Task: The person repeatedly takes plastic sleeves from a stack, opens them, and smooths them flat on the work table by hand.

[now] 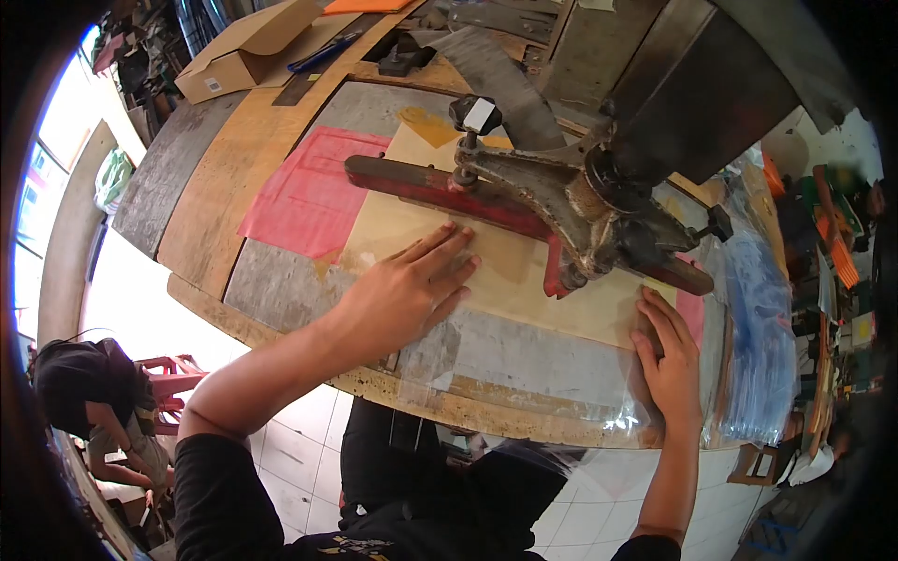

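My left hand (412, 288) lies flat, fingers stretched out, on a cream-yellow sheet (524, 290) at the table's middle. At the sheet's right end rest the fingertips of my right hand (668, 353), its fingers extended and slightly bent. Just above the sheet runs a long dark-red bar (449, 194), part of a heavy metal press (599, 201) with a black-knobbed screw. Whether the bar touches the sheet I cannot tell. Pink sheeting (304, 192) lies at the left and shows again beyond my right fingers. Clear plastic film (533, 397) covers the table's front part, between my hands.
Stacked clear plastic sheets (760, 346) hang at the table's right side. An open cardboard box (245, 54) and a blue-handled tool (325, 52) lie at the back left. A seated person (103, 411) bends forward at the lower left, near a red stool (173, 383).
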